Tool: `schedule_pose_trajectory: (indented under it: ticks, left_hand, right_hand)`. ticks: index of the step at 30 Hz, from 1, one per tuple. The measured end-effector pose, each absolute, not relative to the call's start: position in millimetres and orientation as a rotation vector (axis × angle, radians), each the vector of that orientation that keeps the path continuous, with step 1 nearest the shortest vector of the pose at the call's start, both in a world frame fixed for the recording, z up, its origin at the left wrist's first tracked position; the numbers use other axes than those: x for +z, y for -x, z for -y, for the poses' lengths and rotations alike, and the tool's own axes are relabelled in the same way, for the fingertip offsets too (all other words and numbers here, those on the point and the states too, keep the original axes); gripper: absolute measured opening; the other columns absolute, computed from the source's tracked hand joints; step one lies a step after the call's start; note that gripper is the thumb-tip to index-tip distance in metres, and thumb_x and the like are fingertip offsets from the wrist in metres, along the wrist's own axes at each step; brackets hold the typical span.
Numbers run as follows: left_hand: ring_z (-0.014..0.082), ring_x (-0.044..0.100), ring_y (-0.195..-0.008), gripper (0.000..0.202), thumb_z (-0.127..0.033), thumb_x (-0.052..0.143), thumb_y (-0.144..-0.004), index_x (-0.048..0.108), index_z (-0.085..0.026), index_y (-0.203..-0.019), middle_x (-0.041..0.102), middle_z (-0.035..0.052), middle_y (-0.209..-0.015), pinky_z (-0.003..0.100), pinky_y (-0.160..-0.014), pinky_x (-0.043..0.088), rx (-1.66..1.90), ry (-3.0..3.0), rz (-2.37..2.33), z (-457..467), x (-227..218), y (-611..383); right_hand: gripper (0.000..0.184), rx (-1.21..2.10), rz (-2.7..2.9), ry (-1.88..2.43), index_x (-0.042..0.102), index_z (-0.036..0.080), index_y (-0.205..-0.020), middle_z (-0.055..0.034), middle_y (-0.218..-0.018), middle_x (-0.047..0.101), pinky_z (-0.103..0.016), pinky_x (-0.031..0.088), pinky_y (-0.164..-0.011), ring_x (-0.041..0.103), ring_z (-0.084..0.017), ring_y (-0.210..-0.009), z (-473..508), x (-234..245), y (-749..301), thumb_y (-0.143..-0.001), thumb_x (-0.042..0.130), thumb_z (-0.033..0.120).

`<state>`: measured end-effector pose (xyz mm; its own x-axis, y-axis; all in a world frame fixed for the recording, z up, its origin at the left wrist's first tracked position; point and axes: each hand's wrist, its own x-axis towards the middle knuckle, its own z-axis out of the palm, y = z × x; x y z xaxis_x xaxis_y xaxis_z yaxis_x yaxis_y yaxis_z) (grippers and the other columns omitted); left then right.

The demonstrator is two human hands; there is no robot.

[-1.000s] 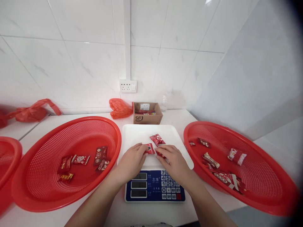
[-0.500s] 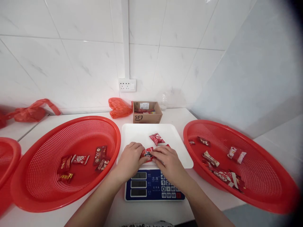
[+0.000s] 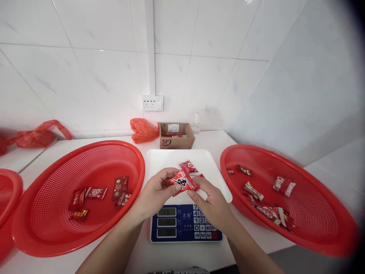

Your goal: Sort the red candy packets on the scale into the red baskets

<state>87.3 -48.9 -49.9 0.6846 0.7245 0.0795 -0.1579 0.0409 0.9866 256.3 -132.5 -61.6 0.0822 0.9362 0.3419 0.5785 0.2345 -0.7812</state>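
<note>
Both of my hands hold a red candy packet (image 3: 181, 182) just above the white pan (image 3: 165, 161) of a digital scale (image 3: 185, 224). My left hand (image 3: 155, 192) pinches its left end and my right hand (image 3: 209, 199) grips its right side. Another red packet (image 3: 188, 166) lies on the pan just behind, and a sliver of a further one (image 3: 200, 176) shows beside my right hand. The scale's blue keypad and displays face me below my hands.
A large red mesh basket (image 3: 85, 152) on the left holds several candy packets (image 3: 98, 193). A matching basket (image 3: 313, 213) on the right holds several more (image 3: 268, 198). A small cardboard box (image 3: 176, 136), a red plastic bag (image 3: 143, 130) and a wall socket (image 3: 152, 103) are behind the scale.
My hands gathered a red packet on the pan, then lifted it off the pan and turned its face toward me.
</note>
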Motion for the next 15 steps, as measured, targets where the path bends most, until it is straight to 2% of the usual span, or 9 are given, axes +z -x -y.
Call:
schedule_pose_trajectory:
  ticks: [6,10,15]
  left_hand:
    - [0.0162,0.061,-0.086,0.028,-0.031,0.072,-0.082,0.063,-0.016,-0.103,0.068,0.0058,-0.095,0.028,-0.076,0.049,0.708,-1.29,-0.405,53.9,-45.4,-87.1]
    - [0.0136,0.06,-0.081,0.026,-0.03,0.074,-0.08,0.062,-0.015,-0.098,0.066,0.0037,-0.091,0.025,-0.073,0.049,0.724,-1.267,-0.401,53.6,-47.1,-87.3]
    - [0.0135,0.058,-0.078,0.032,-0.036,0.074,-0.08,0.059,-0.015,-0.099,0.062,0.0039,-0.093,0.026,-0.066,0.052,0.658,-1.284,-0.449,54.0,-46.7,-85.5]
  right_hand:
    - [0.02,0.537,1.609,1.359,0.064,0.023,-0.087,-0.0022,-0.092,0.069,-0.029,0.048,-0.079,0.064,-0.018,-0.087,136.4,-51.8,-251.6,-0.095,0.049,0.033]
    - [0.02,0.575,1.601,1.358,0.064,0.022,-0.089,-0.0024,-0.091,0.069,-0.029,0.047,-0.08,0.063,-0.018,-0.089,137.1,-51.3,-251.9,-0.095,0.05,0.034]
    - [0.025,0.607,1.544,1.426,0.063,0.02,-0.085,-0.0026,-0.082,0.067,-0.028,0.046,-0.071,0.061,-0.018,-0.077,135.7,-53.7,-251.0,-0.093,0.051,0.04]
